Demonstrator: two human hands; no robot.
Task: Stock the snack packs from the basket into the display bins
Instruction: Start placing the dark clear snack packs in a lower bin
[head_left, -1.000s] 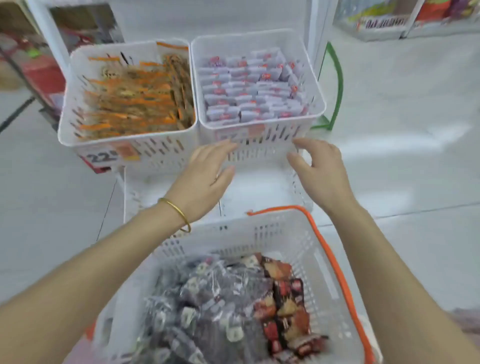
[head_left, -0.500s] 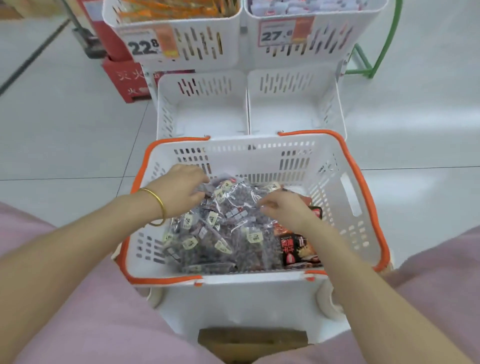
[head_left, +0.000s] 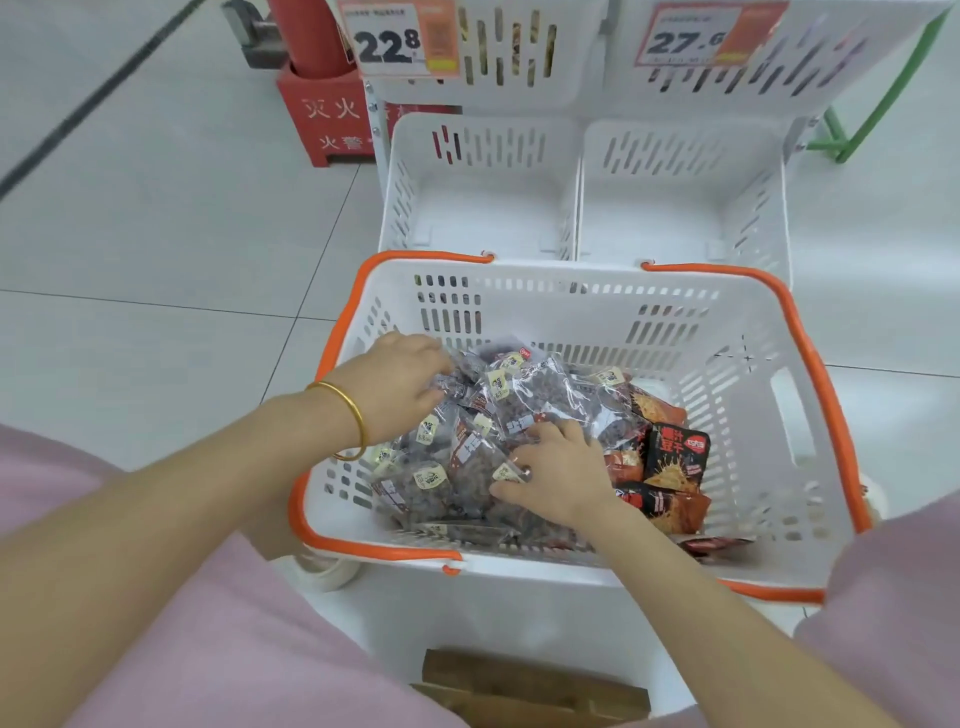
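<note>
White display bins (head_left: 483, 150) beyond are seen empty; nothing is judged stocked. Snack packs (head_left: 519, 400) are piled in the basket (head_left: 727, 322), with left grip (head_left: 400, 387) and right grip (head_left: 558, 473) clamped on them.

A white basket (head_left: 566, 306) with orange handles holds heaped clear packs (head_left: 540, 395) of dark snacks at its left and black-and-red packs (head_left: 675, 457) at its right. Just beyond stand two white slotted display bins (head_left: 488, 150), side by side, floors showing.
</note>
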